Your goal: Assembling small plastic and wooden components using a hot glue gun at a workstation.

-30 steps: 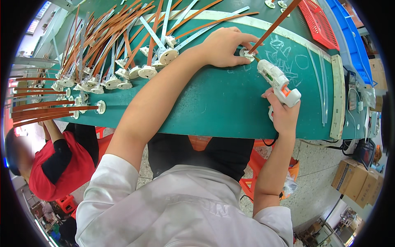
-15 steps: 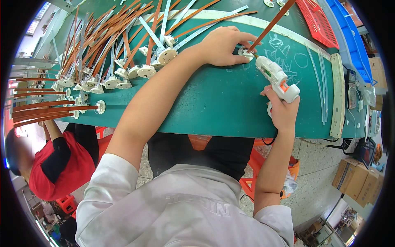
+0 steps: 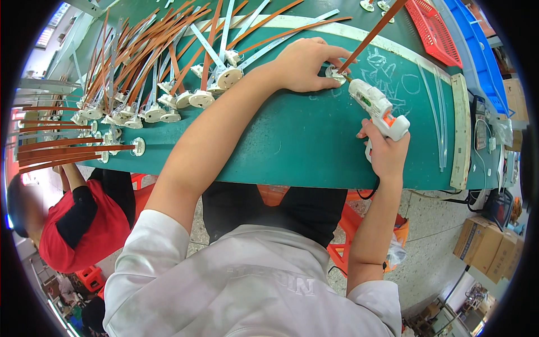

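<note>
My right hand [image 3: 387, 147] is wrapped round the handle of a white hot glue gun [image 3: 373, 101] with an orange part near its back end. The gun's nozzle reaches the foot of a long brown strip [image 3: 372, 35], which rises at a slant from a round white base [image 3: 335, 73]. My left hand [image 3: 306, 66] curls about that base, its thumb along the near side and the fingers on the far side, steadying it against the green table [image 3: 292, 140]. Whether the nozzle tip touches the strip is too small to tell.
Several white round bases with brown and pale strips [image 3: 200, 99] crowd the table's left. Clear glue sticks [image 3: 441, 123] lie at the right, near a pale edge bar [image 3: 460, 132]. A red basket [image 3: 432, 31] and a blue tray [image 3: 477, 53] stand far right. A person in red [image 3: 84, 230] sits left.
Almost nothing differs. The glue gun and my right hand have shifted very slightly, while my left hand stays at the base.
</note>
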`<state>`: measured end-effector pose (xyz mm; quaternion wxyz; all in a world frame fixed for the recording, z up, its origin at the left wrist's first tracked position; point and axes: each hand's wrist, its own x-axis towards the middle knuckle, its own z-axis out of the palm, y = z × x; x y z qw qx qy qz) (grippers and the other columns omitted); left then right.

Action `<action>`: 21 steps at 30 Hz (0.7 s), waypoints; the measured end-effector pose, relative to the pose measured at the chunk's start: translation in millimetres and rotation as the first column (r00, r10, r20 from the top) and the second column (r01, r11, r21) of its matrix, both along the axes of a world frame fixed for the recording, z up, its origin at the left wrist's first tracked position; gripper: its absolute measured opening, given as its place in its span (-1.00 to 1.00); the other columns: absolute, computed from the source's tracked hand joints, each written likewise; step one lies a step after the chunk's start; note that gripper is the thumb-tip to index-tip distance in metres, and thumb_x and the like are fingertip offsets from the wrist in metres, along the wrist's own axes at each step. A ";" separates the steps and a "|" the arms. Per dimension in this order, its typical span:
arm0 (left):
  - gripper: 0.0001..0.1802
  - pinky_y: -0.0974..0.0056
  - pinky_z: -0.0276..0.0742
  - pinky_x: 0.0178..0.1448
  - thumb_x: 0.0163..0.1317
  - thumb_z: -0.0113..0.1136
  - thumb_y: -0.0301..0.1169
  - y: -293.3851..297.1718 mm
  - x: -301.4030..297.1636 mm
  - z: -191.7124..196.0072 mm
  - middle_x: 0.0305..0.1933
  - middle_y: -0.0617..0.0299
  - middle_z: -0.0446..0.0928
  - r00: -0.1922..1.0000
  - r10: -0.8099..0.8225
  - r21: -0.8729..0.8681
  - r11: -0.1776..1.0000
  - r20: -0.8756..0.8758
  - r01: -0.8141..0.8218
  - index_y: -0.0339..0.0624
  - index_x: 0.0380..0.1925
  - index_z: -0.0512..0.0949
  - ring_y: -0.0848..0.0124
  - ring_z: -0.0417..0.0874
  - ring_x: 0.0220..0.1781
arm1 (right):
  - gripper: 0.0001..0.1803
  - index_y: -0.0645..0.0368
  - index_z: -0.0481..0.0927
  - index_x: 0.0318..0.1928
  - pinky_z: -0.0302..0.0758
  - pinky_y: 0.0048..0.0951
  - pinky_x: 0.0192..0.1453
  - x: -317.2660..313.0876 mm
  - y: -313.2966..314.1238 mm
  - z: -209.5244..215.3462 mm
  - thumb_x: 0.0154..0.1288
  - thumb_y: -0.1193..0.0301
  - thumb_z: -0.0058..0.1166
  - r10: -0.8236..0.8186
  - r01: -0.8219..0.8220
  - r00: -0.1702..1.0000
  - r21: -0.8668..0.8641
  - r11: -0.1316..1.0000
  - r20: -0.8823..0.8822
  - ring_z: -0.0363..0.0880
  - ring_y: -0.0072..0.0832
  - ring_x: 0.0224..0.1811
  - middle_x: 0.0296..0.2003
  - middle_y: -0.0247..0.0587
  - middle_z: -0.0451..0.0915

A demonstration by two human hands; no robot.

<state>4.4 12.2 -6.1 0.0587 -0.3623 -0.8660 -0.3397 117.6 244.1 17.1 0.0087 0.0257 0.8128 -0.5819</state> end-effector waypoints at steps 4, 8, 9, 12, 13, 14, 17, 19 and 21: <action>-0.42 0.19 0.53 0.15 0.15 0.45 -0.29 0.8 0.6 1.8 -0.05 0.38 0.76 1.000 -0.006 -0.001 1.000 0.004 0.006 0.05 0.22 0.57 0.30 0.60 0.01 | -0.83 0.38 0.68 -0.22 0.44 -0.54 -0.44 -0.2 0.1 -1.2 0.24 0.50 0.23 -0.017 0.017 1.000 -0.011 1.000 -0.004 0.63 -0.61 -0.50 -0.51 -0.29 0.68; -0.41 0.18 0.54 0.13 0.15 0.45 -0.29 0.0 0.8 1.8 -0.04 0.38 0.76 1.000 -0.002 0.004 1.000 0.017 0.002 0.07 0.23 0.56 0.29 0.60 0.00 | -0.84 0.37 0.68 -0.25 0.43 -0.54 -0.44 -0.6 -3.2 1.2 0.24 0.50 0.24 -0.021 0.021 1.000 -0.016 1.000 -0.002 0.61 -0.62 -0.51 -0.52 -0.29 0.67; -0.41 0.18 0.54 0.13 0.15 0.45 -0.29 0.4 0.8 2.2 -0.04 0.38 0.76 1.000 -0.002 0.004 1.000 0.016 0.002 0.07 0.23 0.56 0.29 0.60 0.00 | -0.85 0.37 0.68 -0.26 0.43 -0.54 -0.44 -0.7 -3.3 1.5 0.24 0.50 0.24 -0.026 0.026 1.000 -0.018 1.000 0.005 0.61 -0.62 -0.52 -0.52 -0.29 0.67; -0.41 0.18 0.54 0.15 0.14 0.45 -0.29 0.9 1.1 2.7 -0.04 0.38 0.76 1.000 0.007 -0.013 1.000 0.026 -0.007 0.07 0.23 0.56 0.29 0.60 0.01 | -0.86 0.37 0.67 -0.29 0.43 -0.53 -0.44 -0.8 -2.8 1.6 0.23 0.49 0.24 -0.018 0.018 1.000 -0.015 1.000 -0.010 0.60 -0.61 -0.52 -0.53 -0.29 0.67; -0.41 0.18 0.53 0.16 0.15 0.44 -0.29 0.9 0.9 2.8 -0.04 0.38 0.76 1.000 0.007 -0.012 1.000 0.026 -0.006 0.07 0.23 0.56 0.29 0.60 0.01 | -0.86 0.37 0.67 -0.29 0.43 -0.53 -0.44 -0.3 -2.3 1.6 0.23 0.49 0.24 -0.017 0.017 1.000 -0.014 1.000 -0.010 0.60 -0.61 -0.52 -0.53 -0.29 0.67; -0.41 0.18 0.53 0.17 0.15 0.44 -0.29 0.6 0.6 2.5 -0.05 0.38 0.76 1.000 0.006 -0.010 1.000 0.026 -0.006 0.06 0.23 0.56 0.29 0.60 0.01 | -0.86 0.36 0.67 -0.30 0.43 -0.53 -0.43 0.4 -1.7 1.4 0.23 0.49 0.24 -0.015 0.015 1.000 -0.008 1.000 -0.003 0.60 -0.61 -0.52 -0.53 -0.29 0.67; -0.42 0.18 0.52 0.19 0.15 0.44 -0.30 0.7 -0.1 1.9 -0.05 0.38 0.76 1.000 -0.003 -0.002 1.000 0.007 0.003 0.05 0.22 0.57 0.30 0.60 0.01 | -0.86 0.36 0.67 -0.32 0.44 -0.52 -0.43 0.1 0.9 -1.6 0.23 0.49 0.24 -0.005 0.005 1.000 -0.005 1.000 0.000 0.60 -0.60 -0.52 -0.53 -0.29 0.66; -0.42 0.18 0.51 0.19 0.15 0.44 -0.30 0.5 -0.2 2.0 -0.05 0.38 0.76 1.000 -0.002 0.004 1.000 0.025 0.002 0.05 0.22 0.57 0.30 0.60 0.01 | -0.87 0.36 0.67 -0.33 0.44 -0.52 -0.42 0.1 1.6 -2.6 0.23 0.49 0.25 0.002 -0.002 1.000 -0.008 1.000 -0.004 0.60 -0.60 -0.52 -0.54 -0.28 0.66; -0.43 0.18 0.51 0.20 0.15 0.44 -0.30 0.1 0.2 1.6 -0.04 0.38 0.76 0.999 0.000 0.011 1.000 0.041 0.000 0.04 0.21 0.57 0.30 0.61 0.01 | -0.86 0.37 0.67 -0.31 0.45 -0.52 -0.42 0.3 1.4 -2.0 0.23 0.50 0.24 0.010 -0.010 1.000 0.004 1.000 0.006 0.60 -0.60 -0.52 -0.53 -0.28 0.66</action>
